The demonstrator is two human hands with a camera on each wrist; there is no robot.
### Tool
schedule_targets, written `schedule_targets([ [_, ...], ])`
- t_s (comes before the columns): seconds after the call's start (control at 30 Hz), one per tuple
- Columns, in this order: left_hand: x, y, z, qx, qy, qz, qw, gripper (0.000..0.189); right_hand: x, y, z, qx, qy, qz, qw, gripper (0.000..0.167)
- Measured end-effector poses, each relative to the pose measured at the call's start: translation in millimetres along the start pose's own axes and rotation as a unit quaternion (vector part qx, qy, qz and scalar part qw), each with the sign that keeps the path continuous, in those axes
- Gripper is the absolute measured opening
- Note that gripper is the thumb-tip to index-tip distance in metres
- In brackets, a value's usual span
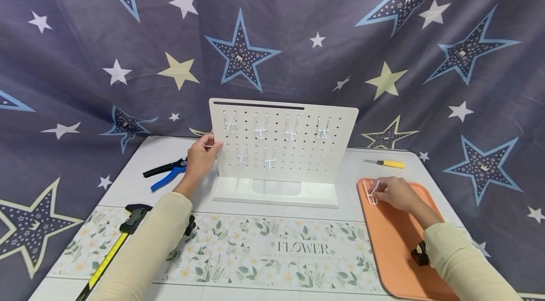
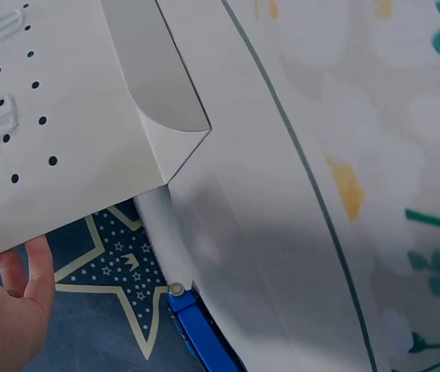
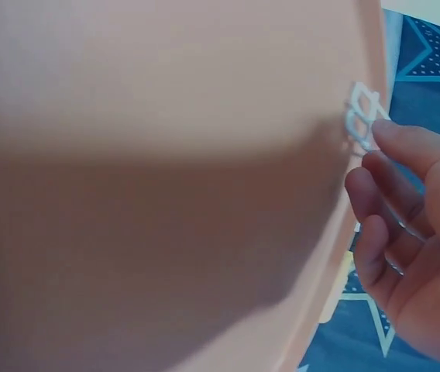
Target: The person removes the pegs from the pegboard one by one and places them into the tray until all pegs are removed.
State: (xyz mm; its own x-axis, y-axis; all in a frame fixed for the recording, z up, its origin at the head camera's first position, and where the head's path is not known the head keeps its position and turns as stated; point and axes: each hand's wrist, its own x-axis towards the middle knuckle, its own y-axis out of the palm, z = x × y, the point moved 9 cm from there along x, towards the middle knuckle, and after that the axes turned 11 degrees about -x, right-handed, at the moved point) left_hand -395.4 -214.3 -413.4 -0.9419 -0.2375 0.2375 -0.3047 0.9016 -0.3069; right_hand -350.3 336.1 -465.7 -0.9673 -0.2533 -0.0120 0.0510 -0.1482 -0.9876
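A white pegboard (image 1: 315, 161) stands upright on its base, with several white wire hooks (image 1: 260, 133) hung in two rows. My left hand (image 1: 200, 156) grips the board's left edge, thumb toward the front; in the left wrist view the fingers (image 2: 38, 267) lie along that edge. Over the far left part of an orange tray (image 1: 396, 253), my right hand (image 1: 396, 192) pinches a white wire hook (image 1: 371, 199). That hook (image 3: 363, 116) shows between thumb and fingertips in the right wrist view.
Left of the board lie blue-and-black pliers (image 1: 168, 175). A digital caliper (image 1: 135, 218) and a yellow tape measure strip (image 1: 104, 261) are nearer. A yellow-handled screwdriver (image 1: 391, 163) lies behind the tray. A flower-print mat strip (image 1: 255, 253) crosses the front; a star-patterned curtain (image 1: 289, 74) hangs behind.
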Motion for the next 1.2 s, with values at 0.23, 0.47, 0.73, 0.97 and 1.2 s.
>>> schedule_targets([
  [0.23,-1.1,-0.8,-2.3,0.002,0.003,-0.002,1.0000,0.027,-2.7,-29.2,-1.8,-0.014,-0.013,-0.045,0.9988,0.006],
  [0.47,-2.7,-1.7,-4.6,0.002,0.001,-0.001,1.0000,0.027,-0.9,-58.3,5.1,-0.005,0.015,-0.087,0.9961,0.013],
  [0.73,-2.0,0.0,-1.4,0.000,-0.001,0.004,1.0000,0.027,5.9,-75.5,48.3,-0.001,-0.011,-0.120,0.9927,0.013],
  [0.97,-2.4,1.2,-1.4,-0.002,-0.003,0.002,1.0000,0.027,22.2,-68.5,102.8,-0.008,-0.052,-0.117,0.9918,0.013],
  [1.2,-2.4,1.3,-1.2,0.002,-0.003,-0.003,1.0000,0.027,37.4,-55.3,153.1,-0.005,-0.076,-0.124,0.9894,0.012],
])
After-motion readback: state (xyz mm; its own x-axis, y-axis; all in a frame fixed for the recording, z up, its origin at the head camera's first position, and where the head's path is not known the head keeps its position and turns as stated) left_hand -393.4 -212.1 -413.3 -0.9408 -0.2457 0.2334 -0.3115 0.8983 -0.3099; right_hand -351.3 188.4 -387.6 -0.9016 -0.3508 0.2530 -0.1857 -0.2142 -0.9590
